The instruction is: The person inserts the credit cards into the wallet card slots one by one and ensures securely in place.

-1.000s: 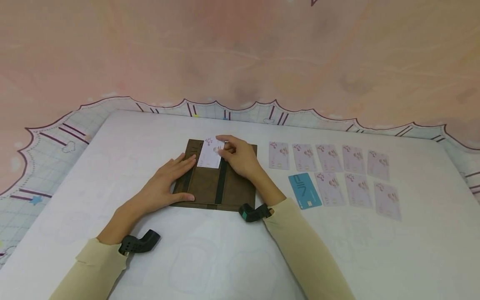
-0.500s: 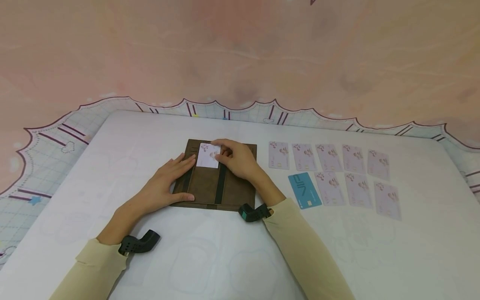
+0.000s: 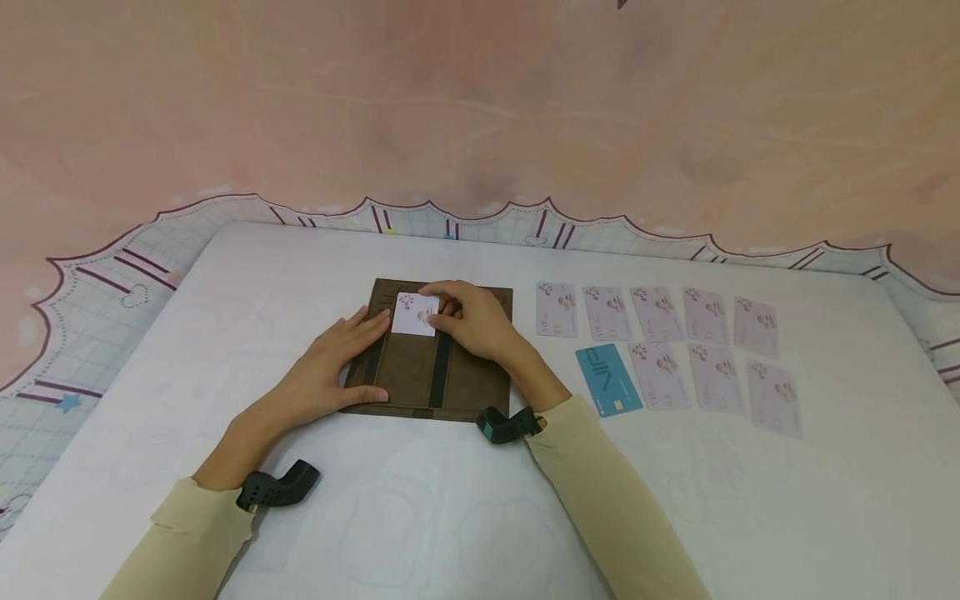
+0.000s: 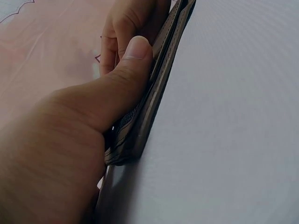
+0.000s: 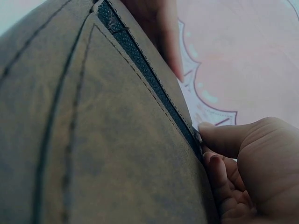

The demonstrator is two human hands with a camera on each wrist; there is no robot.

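A brown wallet (image 3: 401,375) with dark bands lies spread on the white table. Its stitched edge runs beneath my left thumb in the left wrist view. My left hand (image 3: 326,362) rests on the wallet's left part, fingers straight and thumb near the lower edge. A pale pink card (image 3: 412,314) shows upright at the wallet's upper middle, its lower part hidden inside a slot. My right hand (image 3: 476,321) pinches that card's right edge between thumb and curled fingers. In the right wrist view the brown leather (image 5: 126,126) fills the left side, and the card is mostly hidden.
Right of the wallet, several pale pink cards (image 3: 557,310) lie in two rows. A blue VIP card (image 3: 609,380) sits at the left of the nearer row. Black wrist cameras (image 3: 279,483) are strapped on both arms. Patterned cloth (image 3: 480,117) rises behind the table.
The pale pink card has moved down toward me and straightened, with less of it showing above the slot. My right hand has lowered slightly with it; my left hand has stayed put.
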